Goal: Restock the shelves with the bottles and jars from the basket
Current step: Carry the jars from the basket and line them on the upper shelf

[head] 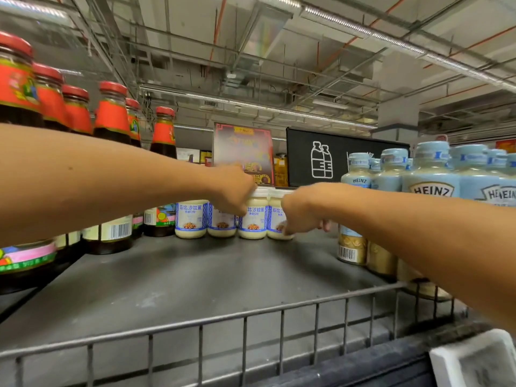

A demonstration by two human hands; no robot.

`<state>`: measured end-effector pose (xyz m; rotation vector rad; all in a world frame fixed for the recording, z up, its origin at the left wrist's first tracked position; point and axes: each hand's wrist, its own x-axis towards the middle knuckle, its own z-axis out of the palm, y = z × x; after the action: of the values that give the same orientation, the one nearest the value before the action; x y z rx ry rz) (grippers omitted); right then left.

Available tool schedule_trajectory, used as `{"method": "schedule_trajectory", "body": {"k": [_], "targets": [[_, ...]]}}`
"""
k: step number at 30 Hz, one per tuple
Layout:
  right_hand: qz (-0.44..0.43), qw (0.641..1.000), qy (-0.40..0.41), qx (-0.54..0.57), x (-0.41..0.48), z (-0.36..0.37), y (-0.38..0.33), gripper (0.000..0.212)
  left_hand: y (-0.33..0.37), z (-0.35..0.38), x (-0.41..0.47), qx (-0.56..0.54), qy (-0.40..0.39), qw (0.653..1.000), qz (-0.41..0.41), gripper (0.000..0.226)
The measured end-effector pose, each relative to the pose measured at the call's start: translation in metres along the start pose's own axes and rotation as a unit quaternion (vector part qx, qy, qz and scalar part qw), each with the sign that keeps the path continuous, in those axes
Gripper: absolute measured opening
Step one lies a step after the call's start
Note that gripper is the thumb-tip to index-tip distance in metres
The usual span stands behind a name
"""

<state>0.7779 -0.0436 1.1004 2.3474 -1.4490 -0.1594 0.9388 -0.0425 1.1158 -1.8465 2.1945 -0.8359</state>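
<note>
Right hand [303, 210] fingers are curled round the end jar [275, 216], with the thumb low on its glass. The left hand [233, 191] is laid over the tops of the middle jars [252, 219]; whether anything is pinched there cannot be told. The end jar should be kept upright, slid snug against its neighbour and turned label-forward. It stands at the back of the shelf [195, 275], between both hands.

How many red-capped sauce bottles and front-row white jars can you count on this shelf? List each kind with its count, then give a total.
red-capped sauce bottles: 6 caps in view
front-row white jars: 4
Total: 10
</note>
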Motion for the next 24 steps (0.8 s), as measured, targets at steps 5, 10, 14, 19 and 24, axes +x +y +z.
{"method": "schedule_trajectory", "body": {"k": [5,10,14,19,24], "targets": [[-0.011,0.980,0.198,0.025,0.020,-0.019,0.007,0.009,0.000,0.001,0.013,0.035,-0.027,0.999,-0.008,0.033],[-0.002,0.996,0.092,0.017,0.040,-0.019,0.001,0.009,0.000,-0.002,0.020,0.039,-0.060,0.997,-0.011,0.039],[-0.024,0.996,0.073,0.049,0.052,-0.014,0.002,0.010,-0.008,0.004,0.024,0.062,-0.069,0.996,-0.015,0.042],[-0.025,0.984,0.173,0.031,0.062,0.004,-0.002,0.007,-0.013,0.018,0.024,0.096,0.010,0.995,-0.012,0.040],[-0.047,0.977,0.204,-0.031,0.073,0.014,-0.003,0.024,-0.018,0.018,0.030,0.070,-0.053,0.996,-0.008,0.073]]}}
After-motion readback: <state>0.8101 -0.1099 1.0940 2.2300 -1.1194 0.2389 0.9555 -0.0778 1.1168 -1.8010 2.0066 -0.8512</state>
